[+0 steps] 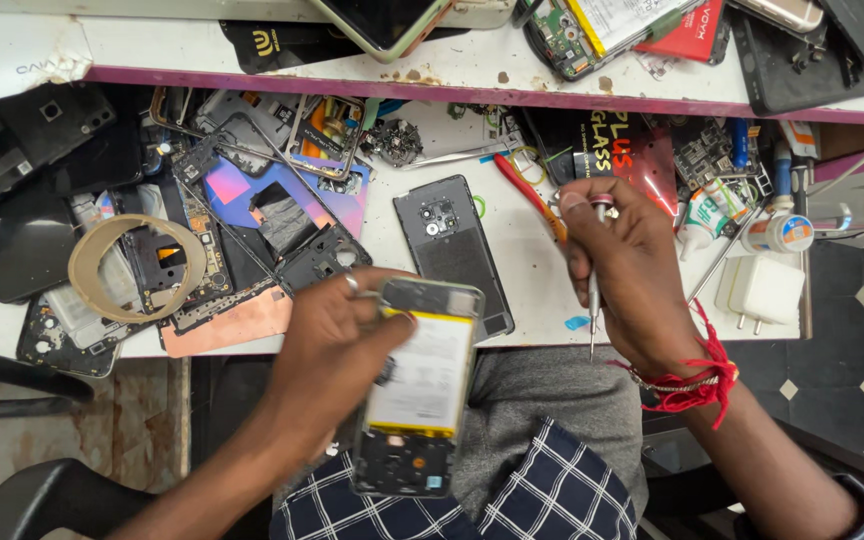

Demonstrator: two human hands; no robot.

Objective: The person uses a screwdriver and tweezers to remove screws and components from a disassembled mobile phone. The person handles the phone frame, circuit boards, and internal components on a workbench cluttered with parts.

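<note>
Two hands at work over the near edge of a cluttered white desk (542, 270).

Left hand (337, 335): fingers closed around the upper part of an opened phone (420, 390), held tilted above the lap, just off the desk edge. Its back is off, showing a pale battery with a yellow border and a dark circuit section at the lower end. The picture is somewhat blurred here.

Right hand (627, 265): closed on a small screwdriver (594, 300), thin shaft pointing down towards the desk edge, index finger resting on the cap. A red thread bracelet (697, 385) circles the wrist. The opened phone sits to the left of this hand and slightly nearer the body; the two hands are apart, not touching.

On the desk between and behind the hands: a dark grey phone back cover (457, 250), lying flat (camera cutout at its far end). Red-handled pliers (530, 195) lie just beside the right hand. To the right, a white charger plug (760, 290) and a small glue bottle (697, 225). To the left, a roll of tan tape (132, 268) among stripped phone frames and boards.
</note>
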